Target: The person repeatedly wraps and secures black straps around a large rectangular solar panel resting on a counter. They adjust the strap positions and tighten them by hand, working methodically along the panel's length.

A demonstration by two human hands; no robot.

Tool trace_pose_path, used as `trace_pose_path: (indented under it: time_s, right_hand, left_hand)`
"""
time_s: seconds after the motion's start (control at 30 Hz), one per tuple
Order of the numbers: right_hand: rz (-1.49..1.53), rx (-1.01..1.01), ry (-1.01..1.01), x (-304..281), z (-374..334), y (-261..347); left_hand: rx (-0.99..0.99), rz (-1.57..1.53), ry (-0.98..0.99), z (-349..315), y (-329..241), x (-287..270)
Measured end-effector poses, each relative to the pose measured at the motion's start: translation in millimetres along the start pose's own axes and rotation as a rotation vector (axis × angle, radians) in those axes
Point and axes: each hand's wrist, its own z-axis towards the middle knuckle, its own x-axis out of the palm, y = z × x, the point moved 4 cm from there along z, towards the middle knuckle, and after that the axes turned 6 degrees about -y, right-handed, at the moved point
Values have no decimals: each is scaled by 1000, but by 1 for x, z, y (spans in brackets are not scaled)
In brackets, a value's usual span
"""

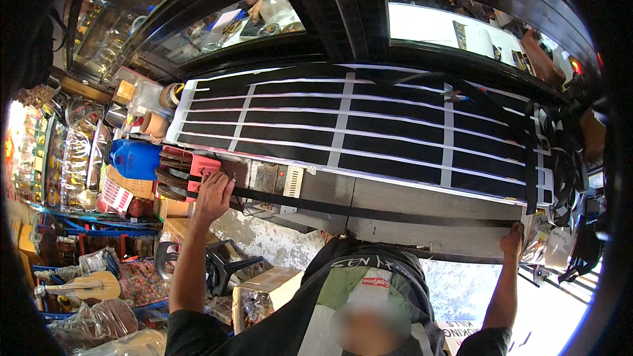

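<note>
A long black strap (369, 213) runs nearly straight from one of my hands to the other, above the grey worktop. My left hand (214, 196) is closed on its left end, against a pink holder (206, 166) with brown discs (173, 178) beside it. At the far right end, my right hand (512, 238) pinches the strap near the worktop's front edge. Behind the strap lies a long white board (340, 138) covered with rows of black strips, crossed by several pale bars. More black straps (570, 158) hang in a bunch off the board's right end.
A blue container (135, 159) stands left of the pink holder. A small vented box (292, 188) sits behind the strap. Dark-framed glass (343, 13) rises along the back. Crowded shelves fill the left, with a small guitar (86, 286); a cardboard box (267, 290) is below.
</note>
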Motion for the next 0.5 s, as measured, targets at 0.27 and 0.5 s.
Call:
trace_pose_path:
  time_s: [0.27,0.5]
  right_hand:
    - [-108,79,97,-10,-4,5]
    - [-70,112,164,-5,-1,4]
  left_hand:
    - [-13,-22,18,-3,9,12]
    - [-39,-24,52,-1,13,18]
